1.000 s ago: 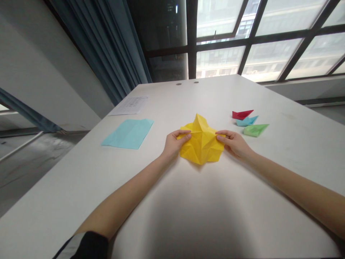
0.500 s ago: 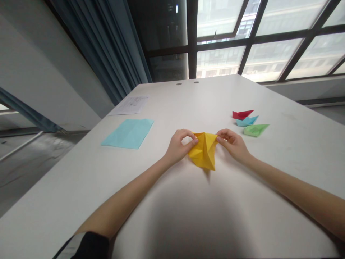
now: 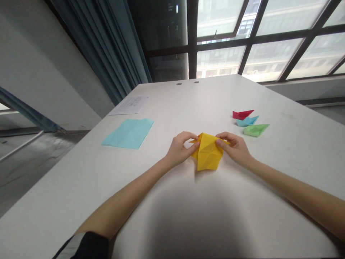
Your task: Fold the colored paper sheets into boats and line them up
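Observation:
A creased, partly folded sheet of yellow paper (image 3: 210, 153) is held up in front of me, just over the white table (image 3: 172, 201). My left hand (image 3: 182, 145) pinches its upper left side between thumb and fingers. At the upper right, my right hand (image 3: 234, 146) grips the paper the same way, with a pointed corner showing behind the thumb. The lower flap hangs toward me and casts a shadow on the tabletop. Parts of the folds behind the front face are hidden.
To the right lie three folded paper boats: a red one (image 3: 242, 115), a blue one (image 3: 247, 121) and a green one (image 3: 256, 130). A light blue paper sheet (image 3: 128, 133) lies on the left, with a printed white page (image 3: 130, 105) beyond it.
The yellow paper has been turned in my hands, so a broad flat face now shows where a sharp ridge stood. My right fingers have shifted their hold inward from the corner.

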Demonstrator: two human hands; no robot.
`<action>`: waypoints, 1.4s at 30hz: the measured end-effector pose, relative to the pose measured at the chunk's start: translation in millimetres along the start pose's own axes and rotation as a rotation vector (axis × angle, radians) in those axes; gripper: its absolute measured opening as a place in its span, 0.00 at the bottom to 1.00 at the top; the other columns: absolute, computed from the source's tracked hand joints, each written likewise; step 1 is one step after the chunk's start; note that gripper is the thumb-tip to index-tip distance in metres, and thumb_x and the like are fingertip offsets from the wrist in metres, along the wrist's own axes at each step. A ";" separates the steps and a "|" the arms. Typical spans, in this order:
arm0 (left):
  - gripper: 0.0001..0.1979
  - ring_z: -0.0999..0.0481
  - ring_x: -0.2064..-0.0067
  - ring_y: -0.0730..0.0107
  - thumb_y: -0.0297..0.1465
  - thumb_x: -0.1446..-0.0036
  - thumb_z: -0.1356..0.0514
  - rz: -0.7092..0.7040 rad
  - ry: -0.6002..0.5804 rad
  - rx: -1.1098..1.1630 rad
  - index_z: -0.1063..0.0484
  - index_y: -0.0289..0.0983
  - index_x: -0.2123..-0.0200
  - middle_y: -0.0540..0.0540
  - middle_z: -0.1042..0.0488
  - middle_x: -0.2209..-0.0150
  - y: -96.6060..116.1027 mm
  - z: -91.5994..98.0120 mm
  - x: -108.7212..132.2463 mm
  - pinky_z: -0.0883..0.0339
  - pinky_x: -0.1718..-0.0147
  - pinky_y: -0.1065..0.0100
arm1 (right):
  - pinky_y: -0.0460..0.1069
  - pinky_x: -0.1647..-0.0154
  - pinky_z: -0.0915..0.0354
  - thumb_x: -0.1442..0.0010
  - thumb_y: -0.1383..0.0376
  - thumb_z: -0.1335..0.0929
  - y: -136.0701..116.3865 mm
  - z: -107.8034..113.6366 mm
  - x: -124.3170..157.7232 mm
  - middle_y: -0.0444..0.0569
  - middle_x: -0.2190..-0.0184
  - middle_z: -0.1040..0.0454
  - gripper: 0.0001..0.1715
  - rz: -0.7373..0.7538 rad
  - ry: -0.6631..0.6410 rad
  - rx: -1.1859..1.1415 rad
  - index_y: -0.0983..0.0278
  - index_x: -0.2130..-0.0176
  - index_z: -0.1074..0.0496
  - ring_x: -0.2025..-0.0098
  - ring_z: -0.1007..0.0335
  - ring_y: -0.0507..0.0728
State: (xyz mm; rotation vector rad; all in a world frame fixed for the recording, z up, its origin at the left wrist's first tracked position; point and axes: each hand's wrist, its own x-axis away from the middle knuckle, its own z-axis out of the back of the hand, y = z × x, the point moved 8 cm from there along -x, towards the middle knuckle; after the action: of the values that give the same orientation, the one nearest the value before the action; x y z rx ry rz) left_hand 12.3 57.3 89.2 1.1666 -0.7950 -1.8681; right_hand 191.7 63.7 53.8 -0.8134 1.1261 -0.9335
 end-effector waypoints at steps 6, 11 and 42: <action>0.07 0.27 0.63 0.68 0.32 0.52 0.39 -0.048 -0.029 -0.087 0.28 0.36 0.68 0.46 0.25 0.66 3.9 -3.5 0.5 0.35 0.59 0.67 | 0.49 0.65 0.34 0.46 0.56 0.33 -3.6 -15.6 2.4 0.47 0.68 0.26 0.13 -0.074 -0.173 -0.128 0.62 0.65 0.28 0.66 0.30 0.55; 0.12 0.28 0.67 0.71 0.36 0.56 0.35 -0.001 -0.069 -0.055 0.31 0.35 0.72 0.49 0.26 0.70 9.0 -8.8 1.4 0.35 0.63 0.70 | 0.46 0.70 0.35 0.45 0.56 0.33 -3.0 -22.6 5.8 0.45 0.71 0.27 0.12 -0.119 -0.216 -0.162 0.62 0.64 0.30 0.70 0.32 0.52; 0.12 0.28 0.71 0.73 0.38 0.54 0.37 0.390 0.309 0.322 0.32 0.35 0.72 0.48 0.26 0.71 -51.2 11.3 2.9 0.34 0.72 0.72 | 0.51 0.62 0.34 0.42 0.49 0.40 12.5 -48.9 14.9 0.53 0.60 0.26 0.27 -0.203 -0.503 -0.202 0.64 0.55 0.29 0.61 0.31 0.56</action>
State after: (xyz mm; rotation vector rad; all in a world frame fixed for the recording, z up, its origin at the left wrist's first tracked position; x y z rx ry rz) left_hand -13.5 81.6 50.5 1.3429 -1.0801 -1.2364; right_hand 149.2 51.7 25.3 -1.2652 0.7111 -0.7268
